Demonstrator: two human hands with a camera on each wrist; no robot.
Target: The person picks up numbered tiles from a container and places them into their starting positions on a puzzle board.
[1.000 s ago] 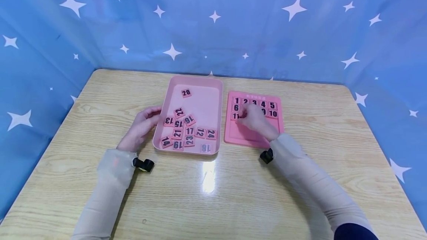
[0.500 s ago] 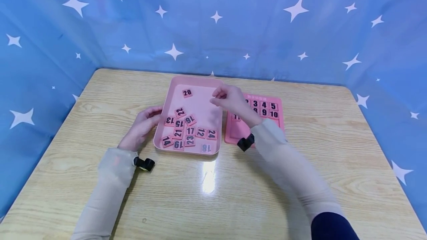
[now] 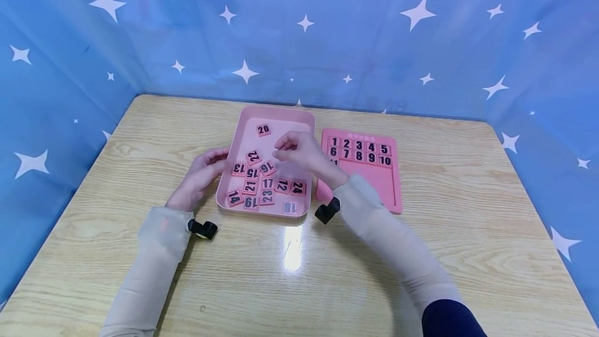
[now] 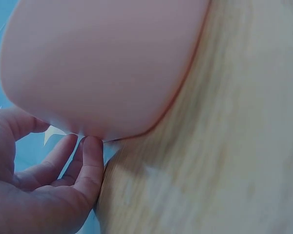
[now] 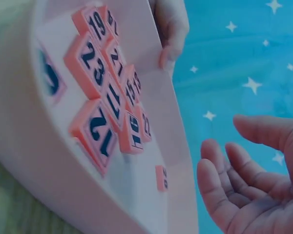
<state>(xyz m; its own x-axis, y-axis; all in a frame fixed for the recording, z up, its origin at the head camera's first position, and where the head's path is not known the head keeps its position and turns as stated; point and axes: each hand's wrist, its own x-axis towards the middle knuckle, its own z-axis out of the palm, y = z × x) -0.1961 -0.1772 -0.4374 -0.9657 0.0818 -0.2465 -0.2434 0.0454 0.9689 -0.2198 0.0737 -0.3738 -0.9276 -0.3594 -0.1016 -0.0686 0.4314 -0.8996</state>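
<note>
My left hand [image 3: 201, 176] rests at the left wall of a pink tray [image 3: 306, 134], fingertips touching its outside in the left wrist view. Several numbered pink tiles lie in the tray, among them tile 20 [image 3: 263, 130], tile 16 [image 3: 268, 168], tile 12 [image 3: 283, 185] and tile 24 [image 3: 298, 187]. Over the tray's right half hovers my right hand [image 3: 304, 152], with thumb and fingers apart and nothing between them in the right wrist view. To the right lies a pink number board [image 3: 374, 183]; tiles 1 to 10 fill two rows, and tile 11 [image 3: 334, 162] starts the third, partly hidden.
A wooden table [image 3: 252, 274] carries the tray and board side by side. Behind it hangs a blue curtain [image 3: 299, 51] with white stars. Faded-looking tile 18 [image 3: 290, 207] lies near the tray's front right corner.
My right hand has left tile 11 on the board and moved left over the tray, then slightly lower toward the tiles. My left hand has stayed at the tray's side.
</note>
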